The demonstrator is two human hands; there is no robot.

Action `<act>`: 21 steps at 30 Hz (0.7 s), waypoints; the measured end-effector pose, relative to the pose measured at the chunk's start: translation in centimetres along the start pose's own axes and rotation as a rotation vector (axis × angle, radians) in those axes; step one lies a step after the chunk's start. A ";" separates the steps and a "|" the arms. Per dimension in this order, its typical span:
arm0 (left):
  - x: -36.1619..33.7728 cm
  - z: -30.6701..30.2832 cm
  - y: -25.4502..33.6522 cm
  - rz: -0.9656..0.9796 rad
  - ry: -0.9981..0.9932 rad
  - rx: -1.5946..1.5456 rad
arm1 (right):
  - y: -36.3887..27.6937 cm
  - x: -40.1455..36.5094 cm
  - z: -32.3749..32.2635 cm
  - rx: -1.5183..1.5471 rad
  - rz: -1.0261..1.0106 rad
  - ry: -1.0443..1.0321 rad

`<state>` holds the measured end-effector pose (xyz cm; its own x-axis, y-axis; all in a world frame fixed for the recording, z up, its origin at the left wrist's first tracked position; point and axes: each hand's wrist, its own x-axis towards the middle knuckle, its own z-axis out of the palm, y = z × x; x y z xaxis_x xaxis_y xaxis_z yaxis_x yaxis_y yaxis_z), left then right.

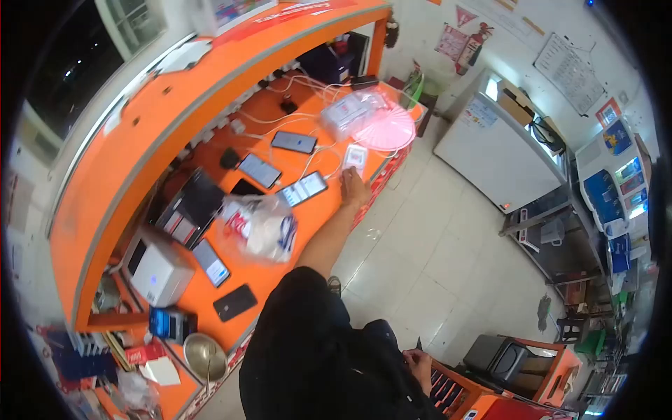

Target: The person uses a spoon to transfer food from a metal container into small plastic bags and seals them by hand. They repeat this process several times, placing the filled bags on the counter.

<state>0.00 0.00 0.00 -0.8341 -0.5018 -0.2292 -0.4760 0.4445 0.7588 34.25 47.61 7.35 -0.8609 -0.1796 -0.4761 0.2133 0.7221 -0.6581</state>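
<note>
My left hand [355, 189] reaches out over the orange counter [318, 217], fingertips closed on the near edge of a small white card with a red printed square [355, 157]. Close by on the counter lie a lit smartphone [304, 189], another phone [260, 171] and a dark-screened phone [294, 142]. Low beside my body, my right hand [418, 365] has its fingers curled. A thin dark tip sticks up from it, and I cannot tell what it belongs to. A pink pleated round thing [385, 129] sits just beyond the card.
White cables run across the counter. Nearer me are a plastic bag [259, 227], a black phone [235, 302], a white box-shaped device [159, 271] and a metal bowl [205, 355]. A white chest freezer [490, 143] stands across the tiled floor [413, 259]. An orange cabinet [483, 399] is at lower right.
</note>
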 end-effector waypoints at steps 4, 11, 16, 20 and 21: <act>9.2 -4.2 5.4 -0.092 0.244 0.408 | -5.8 10.4 0.7 0.189 -0.043 -0.030; 8.0 1.0 7.4 -0.229 0.125 0.559 | -8.1 21.0 -8.0 -0.051 -0.288 -0.250; 7.2 1.4 8.8 -0.275 0.198 0.520 | -13.0 31.9 -14.5 -0.158 -0.499 -0.425; 3.5 1.1 6.6 -0.554 0.058 -0.730 | -20.7 36.1 -17.2 -0.191 -0.685 -0.374; 0.9 1.0 6.2 -0.582 -0.102 -1.371 | -22.9 36.1 -17.2 -0.182 -0.798 -0.378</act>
<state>-3.96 3.06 3.88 -0.6672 -0.2805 -0.6900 -0.1635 -0.8486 0.5031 -9.64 36.04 15.30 -0.5052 -0.8573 -0.0988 -0.4865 0.3775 -0.7879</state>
